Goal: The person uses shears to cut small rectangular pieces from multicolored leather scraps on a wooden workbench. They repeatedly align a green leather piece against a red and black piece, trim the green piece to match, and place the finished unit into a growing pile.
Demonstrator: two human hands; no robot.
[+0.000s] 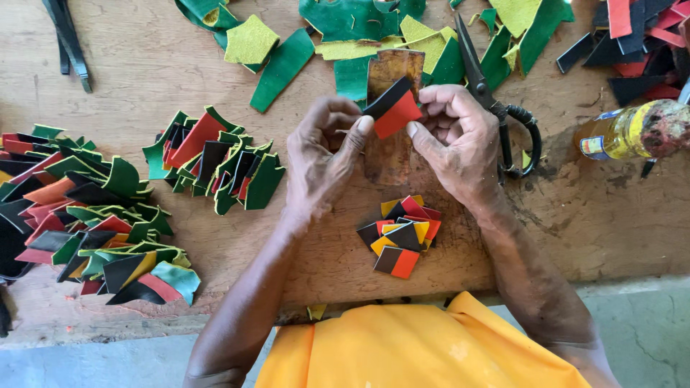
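Both my hands pinch one small leather piece (393, 109), half black and half red, above a worn brown metal plate (389, 154) on the wooden bench. My left hand (323, 154) presses its thumb on the piece's lower left edge. My right hand (454, 140) grips the piece's right side with thumb and fingers. Just below my hands lies a small stack of similar black, red and yellow pieces (401, 237).
Black-handled scissors (496, 108) lie right of my right hand. A yellow glue bottle (632, 131) lies at the right. Piles of green, red and black cut shapes (215, 162) (86, 215) fill the left. Green and yellow scraps (359, 29) sit at the back. The bench's front edge (215, 316) is near.
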